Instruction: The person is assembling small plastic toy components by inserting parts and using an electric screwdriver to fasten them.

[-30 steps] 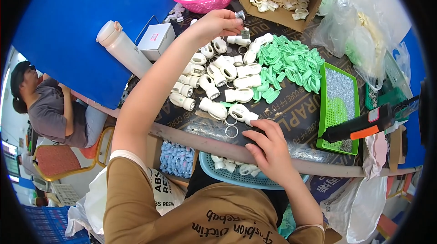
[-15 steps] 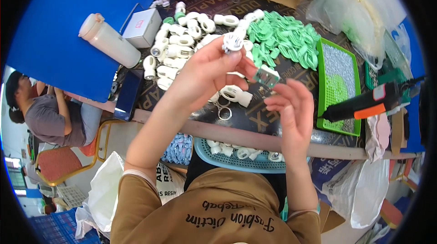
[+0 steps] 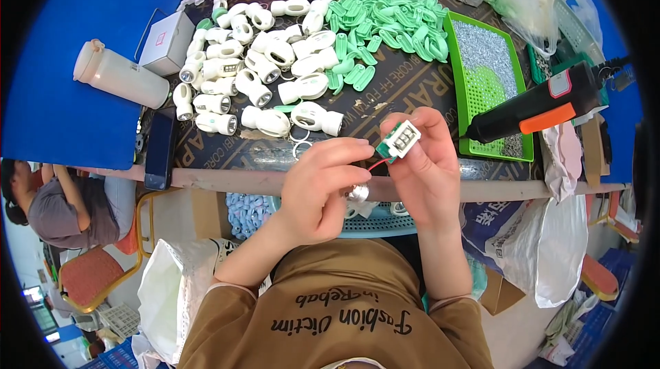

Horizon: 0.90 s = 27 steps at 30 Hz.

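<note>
I see my left hand [image 3: 317, 190] and right hand [image 3: 424, 173] bare, with no gloves, rings or watch on them. Both forearms are uncovered up to short sleeves near the elbows. I wear a tan-brown T-shirt [image 3: 344, 307] below the hands, with dark printed lettering across the chest, and a pale neckline edge beneath it.
</note>
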Each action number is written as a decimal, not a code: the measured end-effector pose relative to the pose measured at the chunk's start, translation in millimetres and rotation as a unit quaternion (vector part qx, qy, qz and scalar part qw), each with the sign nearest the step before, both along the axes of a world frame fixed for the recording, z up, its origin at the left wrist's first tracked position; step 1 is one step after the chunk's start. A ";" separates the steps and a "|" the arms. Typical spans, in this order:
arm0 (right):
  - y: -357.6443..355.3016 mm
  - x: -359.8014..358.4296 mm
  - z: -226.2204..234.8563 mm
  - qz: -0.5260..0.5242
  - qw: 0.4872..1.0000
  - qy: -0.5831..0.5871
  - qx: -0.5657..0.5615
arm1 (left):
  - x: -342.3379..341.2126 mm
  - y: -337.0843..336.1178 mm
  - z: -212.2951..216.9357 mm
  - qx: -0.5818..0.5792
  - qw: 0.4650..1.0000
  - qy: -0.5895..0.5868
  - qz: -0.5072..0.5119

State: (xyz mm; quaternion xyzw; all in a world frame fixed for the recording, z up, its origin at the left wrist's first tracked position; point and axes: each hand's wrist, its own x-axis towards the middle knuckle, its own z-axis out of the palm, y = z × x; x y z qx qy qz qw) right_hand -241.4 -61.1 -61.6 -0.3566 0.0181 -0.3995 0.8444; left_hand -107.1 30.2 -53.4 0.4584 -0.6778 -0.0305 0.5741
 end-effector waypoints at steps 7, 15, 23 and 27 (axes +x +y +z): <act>-0.7 -3.4 -4.0 -0.004 1.000 0.004 0.001 | -3.3 3.3 -1.4 0.106 0.979 0.168 -0.037; -1.9 -2.5 -7.6 -0.076 0.995 0.048 0.043 | 0.1 0.0 -17.2 0.197 0.858 0.421 -0.218; -2.6 -2.2 -11.9 -0.090 0.976 0.116 0.163 | -3.4 -14.3 -10.6 0.322 0.869 0.320 -0.197; -2.0 -2.2 -10.3 -0.082 0.982 0.133 0.111 | -1.8 -14.2 -16.6 0.322 0.868 0.328 -0.186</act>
